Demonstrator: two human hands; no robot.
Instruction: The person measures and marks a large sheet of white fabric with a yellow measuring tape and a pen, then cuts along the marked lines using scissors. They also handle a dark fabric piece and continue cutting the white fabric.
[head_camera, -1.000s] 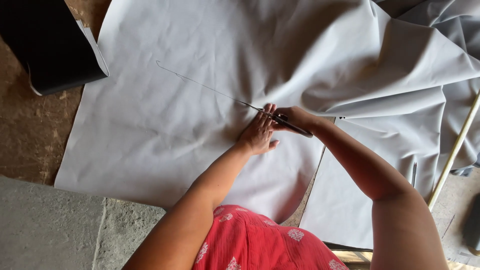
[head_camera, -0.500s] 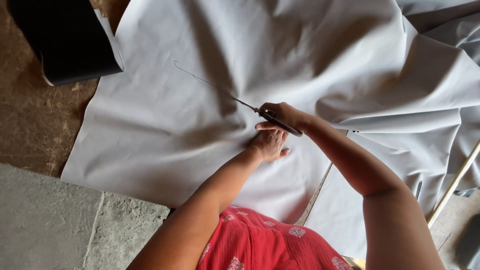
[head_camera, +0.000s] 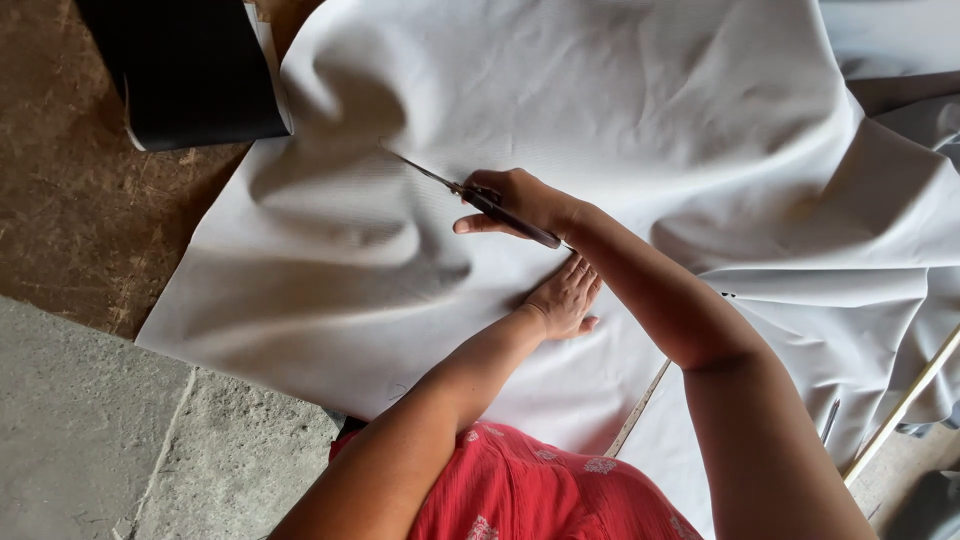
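1. Rough brown floor (head_camera: 70, 220) and a grey concrete slab (head_camera: 110, 450) carried pale grey cloth (head_camera: 620, 110).
2. Right hand (head_camera: 515, 203) gripped scissors (head_camera: 470, 193) mid-cloth.
3. Left hand (head_camera: 563, 298) pressed flat, fingers spread, on the cloth.
4. Black roll (head_camera: 185, 70) lay at the cloth's far-left corner.

The right hand (head_camera: 520, 203) holds scissors (head_camera: 470, 193), blades pointing far left over the grey cloth (head_camera: 620, 110). The left hand (head_camera: 563, 298) lies flat on the cloth, nearer.

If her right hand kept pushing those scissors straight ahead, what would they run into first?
The right hand aims the scissors up and left across the grey cloth. Past a raised fold, the first other thing is probably the black object at the cloth's edge.
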